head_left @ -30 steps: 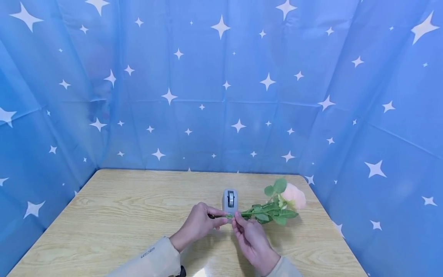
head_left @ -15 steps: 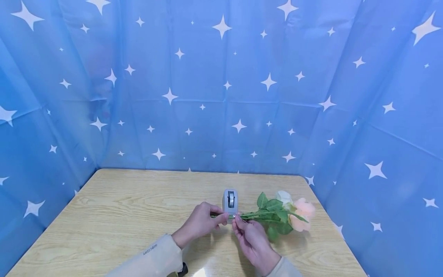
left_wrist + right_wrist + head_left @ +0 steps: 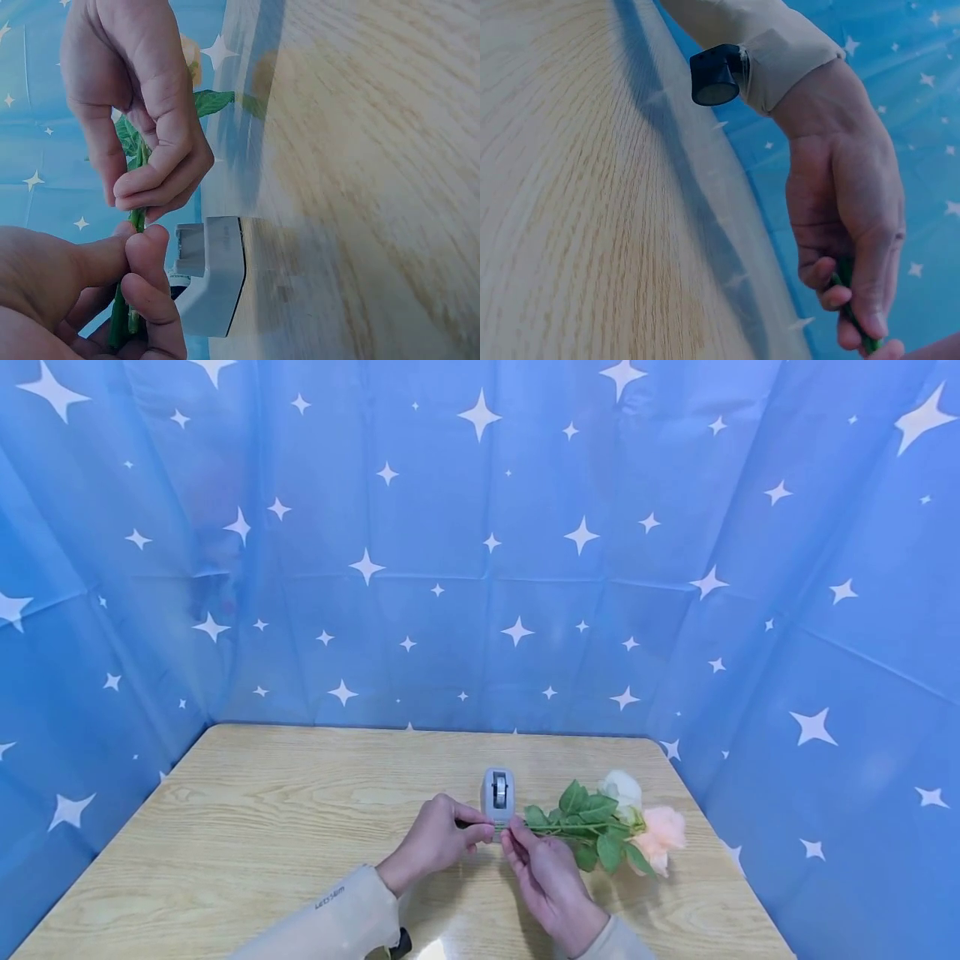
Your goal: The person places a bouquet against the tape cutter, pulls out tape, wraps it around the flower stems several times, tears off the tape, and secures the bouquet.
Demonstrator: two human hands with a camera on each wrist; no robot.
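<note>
Stems (image 3: 553, 827) between left fingers (image 3: 152, 301) and between right fingers (image 3: 165, 163)

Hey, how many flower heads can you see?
2 visible in the head view: a white bloom right of the tape dispenser, and a peach bloom farther right. Others may be hidden.

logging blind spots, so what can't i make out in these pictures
Head: lower ends of the stems, covered by the left grip.
Head: sleeve lettering, too small and blurred.
Left wrist: most of the peach flower, behind the right grip.
Right wrist: most of the right grip, cut off by the bottom edge.
</note>
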